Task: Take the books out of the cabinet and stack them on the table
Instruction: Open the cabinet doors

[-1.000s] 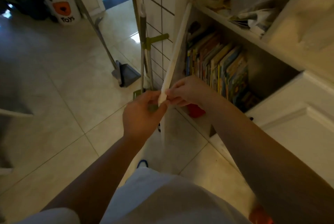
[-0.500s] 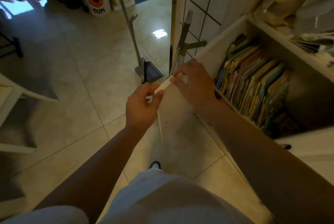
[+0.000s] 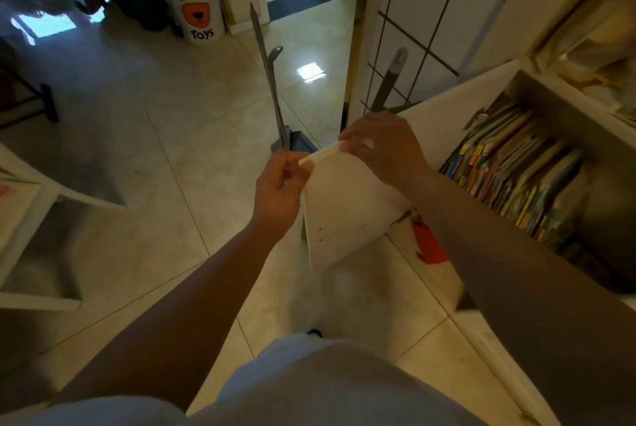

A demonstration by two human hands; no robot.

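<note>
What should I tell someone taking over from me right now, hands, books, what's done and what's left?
Left hand pinches the top corner of the white cabinet door; right hand grips the same top edge.
Books stand packed in a row on the open cabinet shelf, untouched.
Done: the door is open, the books exposed.
Left: release the door, pull the books out, stack them on the table; none is out yet.

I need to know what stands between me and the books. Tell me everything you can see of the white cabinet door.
The cabinet door is a flat white panel, apparently painted wood, with a few small dark specks near its lower edge. It is swung open, edge-on towards the camera, its outer top corner at hand height. The left hand pinches that corner, and the right hand holds the top edge beside it. Its hinge side meets the cabinet by the books.
</note>
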